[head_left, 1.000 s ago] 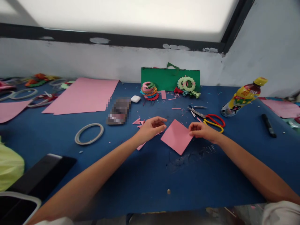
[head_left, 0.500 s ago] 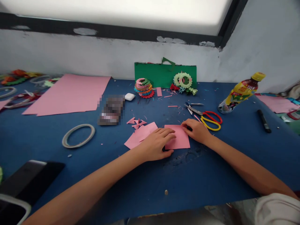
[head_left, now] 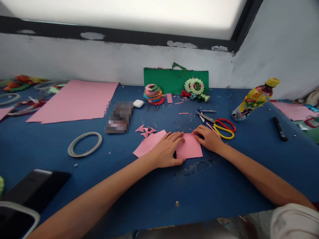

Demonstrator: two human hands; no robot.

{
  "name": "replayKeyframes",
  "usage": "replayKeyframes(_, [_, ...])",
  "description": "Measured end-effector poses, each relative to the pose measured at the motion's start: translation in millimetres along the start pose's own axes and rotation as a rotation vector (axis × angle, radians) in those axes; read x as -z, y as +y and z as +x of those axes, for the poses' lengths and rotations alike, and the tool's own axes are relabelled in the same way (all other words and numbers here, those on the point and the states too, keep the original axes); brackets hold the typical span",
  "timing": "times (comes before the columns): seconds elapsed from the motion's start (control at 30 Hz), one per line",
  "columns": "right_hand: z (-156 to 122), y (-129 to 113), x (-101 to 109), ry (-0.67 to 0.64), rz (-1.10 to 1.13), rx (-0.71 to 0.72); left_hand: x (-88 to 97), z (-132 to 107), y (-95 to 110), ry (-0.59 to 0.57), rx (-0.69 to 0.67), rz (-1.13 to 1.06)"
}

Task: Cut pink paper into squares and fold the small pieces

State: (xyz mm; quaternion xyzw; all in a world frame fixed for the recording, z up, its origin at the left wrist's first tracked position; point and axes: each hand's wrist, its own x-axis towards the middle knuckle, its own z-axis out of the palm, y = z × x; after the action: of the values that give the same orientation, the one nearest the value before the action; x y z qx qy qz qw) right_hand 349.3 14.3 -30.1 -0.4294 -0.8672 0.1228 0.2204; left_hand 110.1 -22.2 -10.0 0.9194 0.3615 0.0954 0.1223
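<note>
A square of pink paper (head_left: 189,150) lies flat on the blue table before me. My left hand (head_left: 168,150) rests across its left side, fingers stretched out and thumb apart near the lower edge. At the paper's upper right corner, my right hand (head_left: 208,137) has its fingers curled and pinched on the edge; the fingertips are partly hidden. More pink paper (head_left: 149,142) lies partly under my left hand. Just beyond it are several small folded pink pieces (head_left: 146,131). A clear plastic ruler (head_left: 193,170) lies on the near side of the square.
Scissors (head_left: 224,127) with red and yellow handles lie beyond my right hand. A drink bottle (head_left: 254,99) and a black marker (head_left: 280,128) are at the right. Left are a tape roll (head_left: 84,144), large pink sheets (head_left: 77,101) and a dark phone-like object (head_left: 37,186). Paper rings (head_left: 154,94) stand behind.
My left hand's fingers have shifted slightly away from me over the paper's left side. My right hand stays at the upper right corner. The view has shifted a little.
</note>
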Motion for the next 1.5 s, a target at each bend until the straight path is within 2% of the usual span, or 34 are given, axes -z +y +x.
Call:
replayKeyframes(0.1, [3.3, -2.5, 13.4, 0.014, -0.043, 0.008, 0.1, 1.3, -0.6, 0.020, -0.014, -0.008])
replayKeyframes(0.2, [1.2, -8.6, 47.2, 0.016, -0.106, 0.028, -0.3, 1.2, -1.8, 0.036, -0.029, -0.021])
replayKeyframes(0.27, [-7.6, -14.4, 70.7, -0.153, -0.068, 0.009, -1.1, 0.6, -2.2, 0.042, -0.033, -0.030])
replayKeyframes(0.33, [-22.2, -19.7, 85.3, -0.405, -0.015, -0.037, -1.9, 0.0, -2.2, 0.049, -0.031, -0.041])
replayKeyframes(0.4, [-38.7, -22.8, 88.5, -0.555, 0.024, -0.093, -2.3, -0.3, -1.7, 0.054, -0.025, -0.053])
replayKeyframes(0.57, [-63.8, -22.7, 80.4, -0.651, 0.048, -0.217, -1.2, 0.3, 0.0, 0.050, -0.013, -0.062])
replayKeyframes(0.67, [-65.5, -26.1, 83.6, -0.701, 0.023, -0.201, -0.7, 0.1, 0.1, 0.049, -0.010, -0.056])
replayKeyframes(0.83, [-69.0, -37.9, 87.7, -0.633, -0.081, -0.117, -1.8, -1.1, -1.2, 0.058, -0.020, -0.052])
replayKeyframes(0.97, [-79.9, -35.5, 93.3, -0.561, -0.076, -0.116, -2.9, -0.8, -1.9, 0.070, -0.023, -0.064])
replayKeyframes(1.13, [-90.5, -13.6, 109.0, -0.479, 0.036, -0.178, -0.2, 1.7, -4.1, 0.072, -0.082, -0.088])
replayKeyframes(1.23, [-91.6, 3.5, 113.2, -0.402, 0.071, -0.188, 6.2, 4.0, -8.5, 0.036, -0.155, -0.112])
replayKeyframes(1.4, [-89.0, 22.4, 110.6, -0.341, 0.159, -0.179, 23.4, 9.9, -16.0, -0.088, -0.261, -0.092])
replayKeyframes(1.5, [-88.5, 27.2, 104.5, -0.320, 0.199, -0.177, 26.9, 11.6, -13.8, -0.133, -0.283, -0.078])
